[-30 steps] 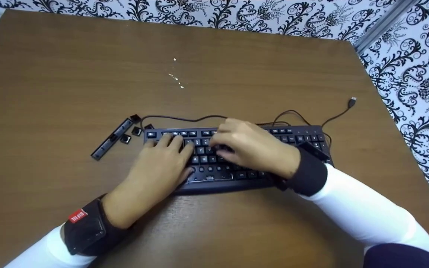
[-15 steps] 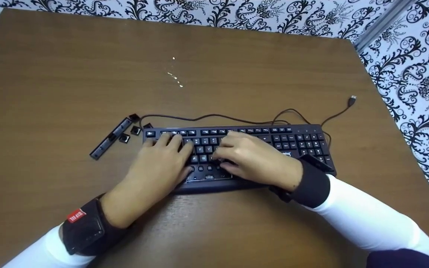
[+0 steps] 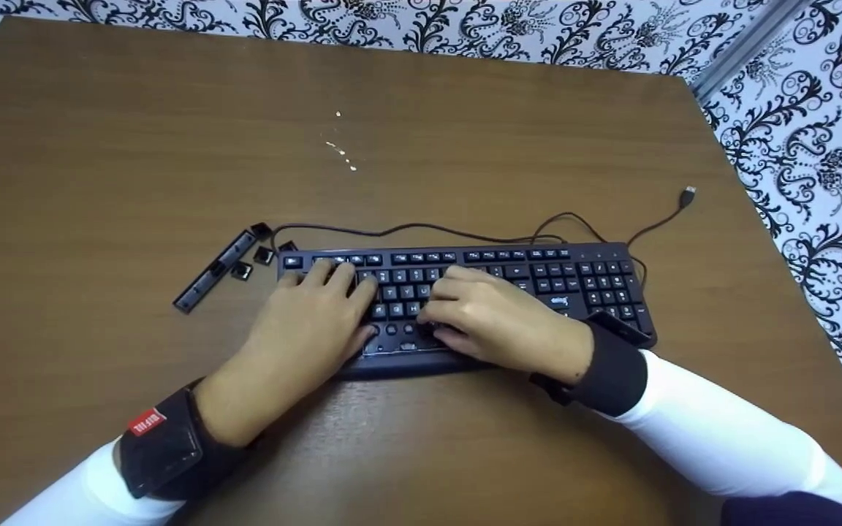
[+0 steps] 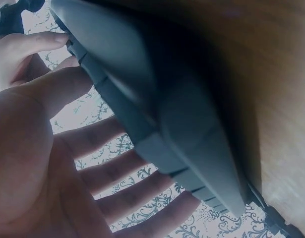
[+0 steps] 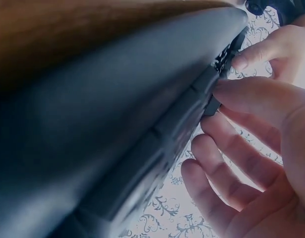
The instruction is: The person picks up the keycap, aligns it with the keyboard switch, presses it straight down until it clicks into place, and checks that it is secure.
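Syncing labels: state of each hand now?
Left hand: open, spread over the keyboard.
Right hand: closed, pinching what looks like a black keycap.

2 white sleeves [image 3: 728, 420] meet 2 black wristbands [image 3: 165, 453], the left bearing a red label [image 3: 146, 421] marked in white.

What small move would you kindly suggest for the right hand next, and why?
I'd probably have the right hand line up the small black piece it seems to pinch over one of the bare posts and press gently: those show uncovered beside that hand, and the left hand rests on the keyboard, which may steady it.
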`<state>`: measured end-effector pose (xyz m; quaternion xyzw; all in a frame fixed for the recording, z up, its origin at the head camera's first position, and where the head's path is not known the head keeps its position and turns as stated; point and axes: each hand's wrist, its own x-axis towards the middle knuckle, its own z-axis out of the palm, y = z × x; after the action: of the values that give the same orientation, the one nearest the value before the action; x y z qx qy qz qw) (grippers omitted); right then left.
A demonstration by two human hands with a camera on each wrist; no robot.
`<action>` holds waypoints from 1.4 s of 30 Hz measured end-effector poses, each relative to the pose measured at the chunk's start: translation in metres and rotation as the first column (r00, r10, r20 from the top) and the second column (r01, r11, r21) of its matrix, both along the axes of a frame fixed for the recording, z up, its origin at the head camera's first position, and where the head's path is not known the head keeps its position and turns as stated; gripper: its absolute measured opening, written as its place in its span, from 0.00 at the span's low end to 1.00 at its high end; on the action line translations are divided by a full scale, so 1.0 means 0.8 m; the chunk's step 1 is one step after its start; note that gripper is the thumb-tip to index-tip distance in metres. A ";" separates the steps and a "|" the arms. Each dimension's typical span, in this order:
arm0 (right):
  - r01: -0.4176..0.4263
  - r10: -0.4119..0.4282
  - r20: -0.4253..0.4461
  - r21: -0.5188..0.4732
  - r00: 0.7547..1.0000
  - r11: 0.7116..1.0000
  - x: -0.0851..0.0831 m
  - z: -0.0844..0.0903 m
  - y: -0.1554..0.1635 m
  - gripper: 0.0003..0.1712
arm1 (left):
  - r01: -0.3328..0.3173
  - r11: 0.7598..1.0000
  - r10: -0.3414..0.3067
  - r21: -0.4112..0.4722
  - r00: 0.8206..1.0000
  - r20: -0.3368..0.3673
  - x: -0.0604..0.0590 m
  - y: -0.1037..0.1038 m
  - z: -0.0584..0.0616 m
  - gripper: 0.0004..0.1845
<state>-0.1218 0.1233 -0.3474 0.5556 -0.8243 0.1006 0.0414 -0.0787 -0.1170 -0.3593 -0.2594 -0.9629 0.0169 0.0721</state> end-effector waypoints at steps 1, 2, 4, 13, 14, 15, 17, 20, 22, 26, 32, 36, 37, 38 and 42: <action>-0.001 0.001 0.001 0.001 1.000 1.000 0.000 0.000 -0.001 0.10 | 0.000 1.000 0.000 0.000 1.000 0.002 0.000 0.000 0.000 0.30; -0.002 0.002 0.002 0.000 1.000 1.000 0.000 -0.001 -0.001 0.10 | -0.001 1.000 0.001 0.000 1.000 0.004 0.000 0.000 0.000 0.30; -0.004 0.004 0.007 -0.002 1.000 1.000 0.000 -0.002 -0.002 0.11 | -0.003 1.000 0.004 -0.002 1.000 0.014 0.000 -0.001 0.000 0.31; -0.006 0.007 0.048 -0.003 0.999 1.000 -0.001 -0.005 -0.002 0.10 | -0.003 1.000 0.003 -0.004 1.000 0.030 0.001 0.000 0.002 0.30; -0.006 0.006 0.050 -0.008 0.999 1.000 -0.001 -0.005 -0.002 0.10 | -0.002 1.000 0.003 -0.006 1.000 0.027 0.001 0.000 0.003 0.31; -0.006 0.007 0.052 -0.014 0.999 1.000 -0.001 -0.004 -0.002 0.10 | -0.002 1.000 0.002 -0.006 1.000 0.026 0.001 -0.001 0.004 0.30; -0.005 0.006 0.055 -0.028 0.998 1.000 -0.002 -0.005 -0.002 0.10 | -0.001 1.000 0.001 -0.006 1.000 0.024 0.001 -0.001 0.003 0.30; 0.006 -0.004 0.059 -0.042 0.998 0.999 -0.002 -0.004 -0.002 0.11 | -0.001 1.000 0.001 -0.007 1.000 0.023 0.001 -0.002 0.002 0.30; 0.017 -0.014 0.064 -0.051 0.998 0.999 -0.002 -0.004 -0.003 0.11 | 0.000 1.000 0.000 -0.004 1.000 0.017 0.001 -0.002 0.002 0.30; 0.049 -0.042 0.088 -0.072 0.995 0.996 -0.002 -0.006 -0.003 0.08 | 0.002 1.000 -0.002 0.006 1.000 0.005 0.001 -0.002 0.000 0.30; 0.104 -0.095 0.129 -0.067 0.987 0.992 0.000 -0.005 -0.001 0.06 | 0.011 1.000 -0.011 0.011 1.000 -0.001 0.000 0.001 0.000 0.30; 0.127 -0.116 0.155 -0.062 0.981 0.990 0.002 -0.005 0.000 0.05 | 0.014 1.000 -0.014 0.011 1.000 0.001 0.000 0.002 -0.001 0.30; 0.130 -0.119 0.164 -0.064 0.979 0.989 0.002 -0.006 -0.001 0.05 | 0.012 1.000 -0.012 0.007 1.000 0.003 0.000 0.002 -0.001 0.30; 0.132 -0.119 0.172 -0.067 0.978 0.989 0.002 -0.007 -0.001 0.05 | 0.009 1.000 -0.009 0.004 1.000 0.004 0.000 0.001 -0.001 0.30; 0.136 -0.118 0.201 -0.080 0.973 0.987 0.001 -0.010 -0.003 0.05 | 0.004 1.000 -0.004 -0.007 1.000 0.007 0.000 -0.001 0.003 0.30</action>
<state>-0.1214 0.1207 -0.3558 0.4864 -0.8527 0.1902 -0.0074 -0.0785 -0.1181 -0.3571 -0.2614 -0.9627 0.0190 0.0678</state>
